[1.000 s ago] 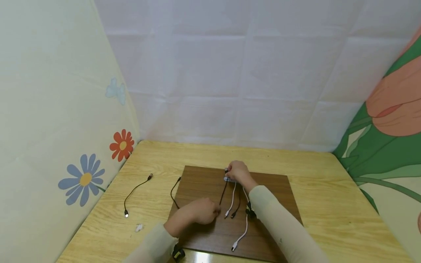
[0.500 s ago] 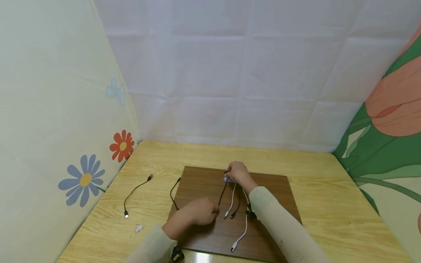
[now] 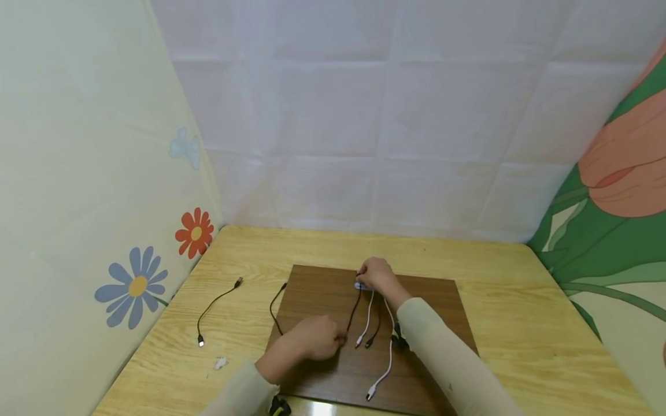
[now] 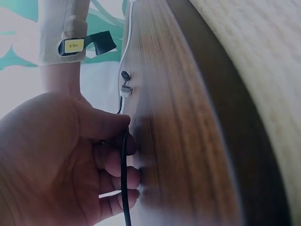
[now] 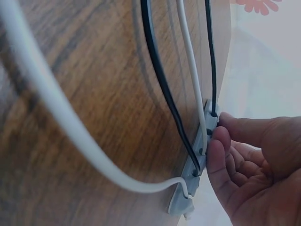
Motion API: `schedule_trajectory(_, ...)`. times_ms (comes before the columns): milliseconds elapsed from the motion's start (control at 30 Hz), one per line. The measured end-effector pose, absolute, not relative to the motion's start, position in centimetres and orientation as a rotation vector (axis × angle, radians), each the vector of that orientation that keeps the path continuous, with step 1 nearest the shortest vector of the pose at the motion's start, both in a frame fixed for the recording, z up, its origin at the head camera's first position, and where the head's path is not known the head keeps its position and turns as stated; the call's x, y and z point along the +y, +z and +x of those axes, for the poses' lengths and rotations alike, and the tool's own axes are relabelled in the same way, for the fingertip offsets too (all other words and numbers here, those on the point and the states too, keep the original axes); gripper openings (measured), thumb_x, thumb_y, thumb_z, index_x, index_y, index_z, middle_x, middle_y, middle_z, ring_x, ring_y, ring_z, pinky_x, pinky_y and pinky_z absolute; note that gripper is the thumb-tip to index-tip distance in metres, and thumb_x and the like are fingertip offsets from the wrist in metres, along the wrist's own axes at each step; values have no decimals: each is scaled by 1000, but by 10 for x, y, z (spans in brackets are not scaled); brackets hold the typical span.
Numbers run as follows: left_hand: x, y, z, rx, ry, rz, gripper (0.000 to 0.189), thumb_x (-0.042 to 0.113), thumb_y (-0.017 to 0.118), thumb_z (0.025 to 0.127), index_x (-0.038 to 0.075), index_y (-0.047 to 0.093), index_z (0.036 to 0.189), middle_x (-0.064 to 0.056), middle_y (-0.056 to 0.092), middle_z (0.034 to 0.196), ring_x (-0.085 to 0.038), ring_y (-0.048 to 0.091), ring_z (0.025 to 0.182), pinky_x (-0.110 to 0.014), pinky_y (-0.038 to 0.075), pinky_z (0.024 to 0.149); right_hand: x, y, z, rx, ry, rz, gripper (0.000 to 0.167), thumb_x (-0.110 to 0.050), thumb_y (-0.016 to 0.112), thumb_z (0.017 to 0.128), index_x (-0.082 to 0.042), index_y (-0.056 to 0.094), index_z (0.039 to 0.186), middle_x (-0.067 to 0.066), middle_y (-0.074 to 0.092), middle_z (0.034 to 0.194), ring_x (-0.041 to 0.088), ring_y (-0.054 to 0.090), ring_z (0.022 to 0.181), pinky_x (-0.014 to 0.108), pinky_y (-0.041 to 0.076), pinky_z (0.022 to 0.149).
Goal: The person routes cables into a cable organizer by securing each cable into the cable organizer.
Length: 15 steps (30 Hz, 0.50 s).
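Flat on the brown board [image 3: 322, 283] sits a small grey cable holder [image 5: 178, 201] with slots. Several cables run through it. My left hand [image 3: 318, 337] pinches a black cable [image 4: 124, 176] between thumb and index finger, low over the board. At the far end of that same cable, my right hand [image 5: 263, 162] pinches it with thumb and fingertip right behind the holder's end slot, largely covering its plug. A short white cable [image 3: 367, 318], a second black cable [image 5: 164, 87] and a longer white cable [image 5: 70, 127] lie in the neighbouring slots, their plugs towards me.
On the yellow wood-grain table [image 3: 171, 375], a loose black USB cable [image 3: 210, 304] lies at left. Another black cable [image 3: 272, 309] crosses the board's left edge. A small white piece [image 3: 221, 363] lies near the left sleeve. Fabric walls stand behind and at both sides.
The black cable between my hands has gone from straight to slightly bowed. Its plug beyond the holder shows less beside my right fingers. My left hand has shifted slightly left and towards me.
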<state>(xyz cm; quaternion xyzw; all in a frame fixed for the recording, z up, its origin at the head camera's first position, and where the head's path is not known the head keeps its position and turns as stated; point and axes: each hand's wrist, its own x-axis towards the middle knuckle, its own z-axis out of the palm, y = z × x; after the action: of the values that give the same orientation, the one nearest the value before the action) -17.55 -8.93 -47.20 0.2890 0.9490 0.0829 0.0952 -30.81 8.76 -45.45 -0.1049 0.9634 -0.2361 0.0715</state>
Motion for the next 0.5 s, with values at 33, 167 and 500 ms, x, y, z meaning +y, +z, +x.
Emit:
schedule_trajectory(33,-89,-472,-175,2816,241,860,19,28,58,98,24,69,83,4,69,81,-13,67,76,-35,55,68,88,-454,-308,2899,-711,-323,10,-16,77,89,-6,77,91,8,74,93,21,63,82,36,55,77)
schedule_trajectory(167,-90,-470,-174,2822,225,864,20,28,58,98,24,66,80,4,70,82,-14,68,78,-35,55,69,89,-454,-307,2898,-712,-334,9,-15,77,88,-6,77,89,7,73,90,20,62,81,36,54,77)
schedule_trajectory(500,-93,-469,-173,2854,195,845,23,23,59,96,23,58,72,5,62,74,-11,58,65,-35,52,63,93,-451,-306,2851,-736,-316,12,-12,71,93,-4,77,100,7,74,92,19,66,82,36,56,80)
